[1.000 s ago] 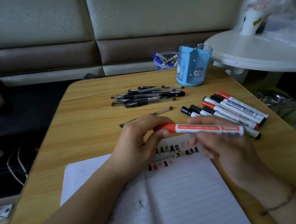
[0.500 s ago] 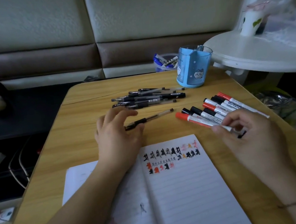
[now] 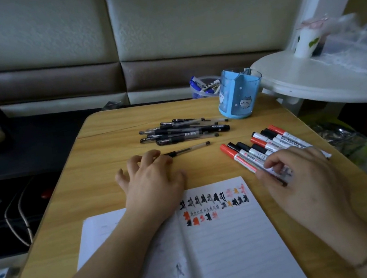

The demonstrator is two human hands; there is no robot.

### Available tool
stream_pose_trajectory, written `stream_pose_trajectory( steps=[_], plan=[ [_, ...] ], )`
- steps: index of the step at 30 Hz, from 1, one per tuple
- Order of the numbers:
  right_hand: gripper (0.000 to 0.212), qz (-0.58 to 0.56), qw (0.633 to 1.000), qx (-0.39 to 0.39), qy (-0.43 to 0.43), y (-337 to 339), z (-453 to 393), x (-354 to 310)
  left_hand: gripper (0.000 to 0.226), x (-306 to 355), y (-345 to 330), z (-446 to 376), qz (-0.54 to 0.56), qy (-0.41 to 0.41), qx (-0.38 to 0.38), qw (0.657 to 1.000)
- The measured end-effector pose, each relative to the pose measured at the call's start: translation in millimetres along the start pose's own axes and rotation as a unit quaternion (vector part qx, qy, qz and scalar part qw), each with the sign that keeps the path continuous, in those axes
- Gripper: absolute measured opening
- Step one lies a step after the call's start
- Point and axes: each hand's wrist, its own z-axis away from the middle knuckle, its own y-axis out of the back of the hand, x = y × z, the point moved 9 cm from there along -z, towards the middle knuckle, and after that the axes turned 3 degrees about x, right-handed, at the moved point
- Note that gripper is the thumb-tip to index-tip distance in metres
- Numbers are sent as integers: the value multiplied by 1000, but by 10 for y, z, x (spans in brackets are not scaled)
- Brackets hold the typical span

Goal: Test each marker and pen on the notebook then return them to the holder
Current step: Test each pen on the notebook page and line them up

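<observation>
Your left hand [image 3: 153,179] curls on one gel pen [image 3: 189,149]; your right hand [image 3: 302,182] pinches a red-capped marker [image 3: 238,157], seven whiteboard markers [image 3: 274,143] showing.

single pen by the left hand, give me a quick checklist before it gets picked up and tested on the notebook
1. Left hand on the single pen: ok, fingers curled over its dark grip end.
2. Pen apart from the pen pile: ok, it lies alone, nearer the person.
3. Right hand free: not ok, fingers rest on the red-capped marker at the near end of the marker row.
4. Notebook open with blank lines: ok, test marks fill only the top.
5. Holder upright and clear to reach: ok.
6. Pen cap on or off: cannot tell.
</observation>
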Motion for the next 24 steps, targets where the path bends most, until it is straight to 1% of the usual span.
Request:
stream_pose_trajectory(
  steps=[2,3,6,9,11,14,16,18,22,24],
  plan=[
    [12,-22,1000,-9,4,33,-187,-87,46,-5,-24,-9,-1,-1,-5,1000],
    [11,-16,1000,-21,10,14,-324,-127,47,-9,-29,-12,2,-1,-5,1000],
    [20,58,994,-84,31,-229,-812,-208,48,-25,-22,-14,15,0,4,1000],
    [28,159,975,-133,83,-598,-1214,-276,49,-26,-26,-23,24,2,9,1000],
    [31,194,962,-172,81,-848,-1371,-264,48,-28,-31,-25,28,5,9,1000],
    [37,214,952,-210,59,-1084,-1449,-231,44,-31,-34,-30,31,4,9,999],
    [38,215,953,-208,56,-1135,-1452,-206,43,-31,-36,-32,33,2,9,999],
    [35,209,957,-190,57,-1134,-1441,-182,44,-28,-47,-36,31,-2,5,1000],
    [20,195,966,-163,47,-1136,-1416,-94,43,-24,-42,-33,30,-2,2,1000],
    [16,196,968,-150,50,-1096,-1412,-62,43,-20,-37,-26,29,-3,0,1000]
  ],
)
